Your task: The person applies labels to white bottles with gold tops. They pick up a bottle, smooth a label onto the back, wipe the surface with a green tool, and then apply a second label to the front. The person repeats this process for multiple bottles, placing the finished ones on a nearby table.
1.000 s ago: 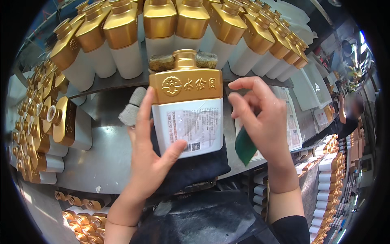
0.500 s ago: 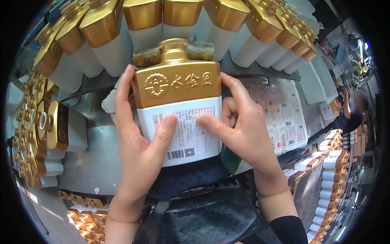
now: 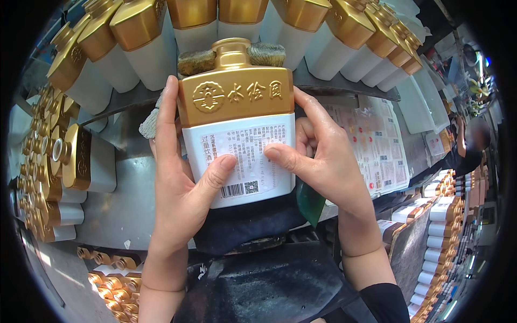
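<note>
A flat white bottle [image 3: 237, 142] with a gold shoulder and neck faces me, slightly tilted, its printed label toward me. My left hand [image 3: 186, 177] grips its left side, with the thumb pressed on the label's lower part. On the other side my right hand [image 3: 323, 156] holds it, fingers behind and thumb on the label. Behind the bottle's neck lie two bristly pads [image 3: 266, 54], one on each side. A pale textured cloth [image 3: 149, 125] shows beside my left fingers. Below the bottle is a dark blue cushion-like piece [image 3: 245, 229].
Gold-and-white bottles [image 3: 142, 48] stand in a row along the far side, with more [image 3: 86, 159] on the left. A label sheet [image 3: 371, 145] lies right of my hand, near a translucent bin [image 3: 414, 113]. More bottles [image 3: 431, 253] line the right, where another person [image 3: 468, 145] is visible.
The held bottle has shifted slightly upward and away from me. Both hands keep their hold, thumbs on the label, and the label print now looks sharper.
</note>
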A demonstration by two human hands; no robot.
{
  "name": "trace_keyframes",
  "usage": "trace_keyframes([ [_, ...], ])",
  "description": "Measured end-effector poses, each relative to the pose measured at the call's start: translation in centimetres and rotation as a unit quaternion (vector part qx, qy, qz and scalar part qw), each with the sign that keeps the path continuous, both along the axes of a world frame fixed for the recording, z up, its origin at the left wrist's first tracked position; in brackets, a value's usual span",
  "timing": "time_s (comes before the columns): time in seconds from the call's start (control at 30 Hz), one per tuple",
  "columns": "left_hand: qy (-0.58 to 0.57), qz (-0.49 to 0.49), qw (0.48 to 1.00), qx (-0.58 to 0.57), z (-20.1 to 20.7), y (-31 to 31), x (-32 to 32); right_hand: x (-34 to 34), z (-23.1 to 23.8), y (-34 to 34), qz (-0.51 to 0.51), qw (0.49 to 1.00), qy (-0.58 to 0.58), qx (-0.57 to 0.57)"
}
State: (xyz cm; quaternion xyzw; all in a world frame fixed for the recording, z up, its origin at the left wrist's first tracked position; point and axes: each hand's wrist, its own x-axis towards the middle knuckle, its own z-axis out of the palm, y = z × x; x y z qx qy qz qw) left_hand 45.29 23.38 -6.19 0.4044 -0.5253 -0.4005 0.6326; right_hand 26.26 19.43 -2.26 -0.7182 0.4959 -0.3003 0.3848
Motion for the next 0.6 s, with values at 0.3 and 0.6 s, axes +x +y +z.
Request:
trace_keyframes([
  [0.3,0.061,-0.026,0.998,0.023,-0.3,0.2,1.0,-0.6,-0.5,-0.4,-0.017,0.996,-0.087,0.033],
  [0.6,0.082,-0.014,0.996,0.032,-0.1,0.1,0.3,-0.1,-0.2,-0.4,-0.005,1.000,-0.016,-0.006],
])
